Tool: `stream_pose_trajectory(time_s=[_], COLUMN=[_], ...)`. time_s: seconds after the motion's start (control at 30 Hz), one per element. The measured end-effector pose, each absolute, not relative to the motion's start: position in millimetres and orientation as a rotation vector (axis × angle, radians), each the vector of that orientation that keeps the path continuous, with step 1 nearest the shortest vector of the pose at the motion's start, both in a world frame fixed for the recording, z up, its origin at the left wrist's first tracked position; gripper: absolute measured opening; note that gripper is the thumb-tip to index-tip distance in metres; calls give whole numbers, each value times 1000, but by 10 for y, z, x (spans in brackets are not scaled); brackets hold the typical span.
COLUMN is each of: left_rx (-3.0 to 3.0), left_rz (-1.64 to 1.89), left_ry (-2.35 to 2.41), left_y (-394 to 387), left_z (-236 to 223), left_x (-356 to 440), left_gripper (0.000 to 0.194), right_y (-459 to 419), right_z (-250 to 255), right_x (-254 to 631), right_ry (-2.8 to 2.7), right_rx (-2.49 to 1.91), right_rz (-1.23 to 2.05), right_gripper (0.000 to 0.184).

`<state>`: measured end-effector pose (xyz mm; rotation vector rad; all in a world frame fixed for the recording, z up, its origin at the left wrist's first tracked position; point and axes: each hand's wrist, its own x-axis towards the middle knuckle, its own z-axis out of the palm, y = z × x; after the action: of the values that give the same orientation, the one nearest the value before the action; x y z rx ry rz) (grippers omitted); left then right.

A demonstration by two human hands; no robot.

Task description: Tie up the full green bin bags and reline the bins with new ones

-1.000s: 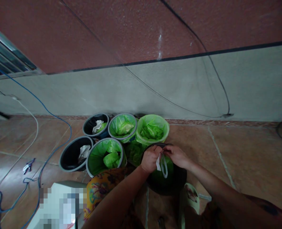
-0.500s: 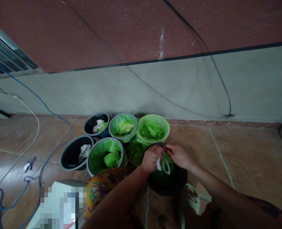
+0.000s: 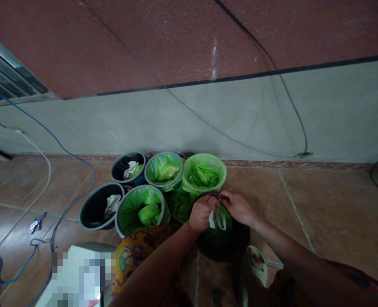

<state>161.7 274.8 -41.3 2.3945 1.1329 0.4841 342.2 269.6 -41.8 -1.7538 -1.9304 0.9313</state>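
Just in front of me stands a dark bin (image 3: 241, 241) with a green plastic bag (image 3: 225, 232) inside it. My left hand (image 3: 202, 214) is closed over the bin's far side, gripping the top of a white looped strip (image 3: 221, 218). Close against it, my right hand (image 3: 237, 206) pinches the same strip with its fingertips. The strip's loop and one loose end hang below my fingers, in front of the green bag. Whether the strip is part of the bag I cannot make out.
Several bins stand to the left and beyond, among them a green-lined bin (image 3: 140, 209) and a black bin (image 3: 101, 209). Behind them runs a wall (image 3: 255, 111). A blue cable (image 3: 59, 215) and keys (image 3: 36, 225) lie on the tiled floor; a white box (image 3: 70, 273) is at lower left.
My hands stay over the dark bin with the white strip between them. The view has shifted very slightly; the bins stand where they were.
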Motion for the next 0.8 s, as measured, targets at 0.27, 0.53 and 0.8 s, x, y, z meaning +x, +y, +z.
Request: stream_pose_trajectory(time_s=[0.27, 0.53, 0.8], left_rx=[2380, 2333, 2259], left_rz=[497, 506, 540], left_ry=[1139, 1139, 1187], left_y=[2749, 2742, 2737], left_z=[-451, -423, -404], left_x=[1608, 1612, 1615], left_gripper=[12, 9, 12], right_y=[2714, 2718, 2879], right_z=[-363, -346, -157], right_x=[3454, 3463, 3909], right_ry=[-1881, -1972, -1504], right_rx=[-1762, -1953, -2195], right_rz=[856, 662, 343], right_gripper=[40, 26, 23])
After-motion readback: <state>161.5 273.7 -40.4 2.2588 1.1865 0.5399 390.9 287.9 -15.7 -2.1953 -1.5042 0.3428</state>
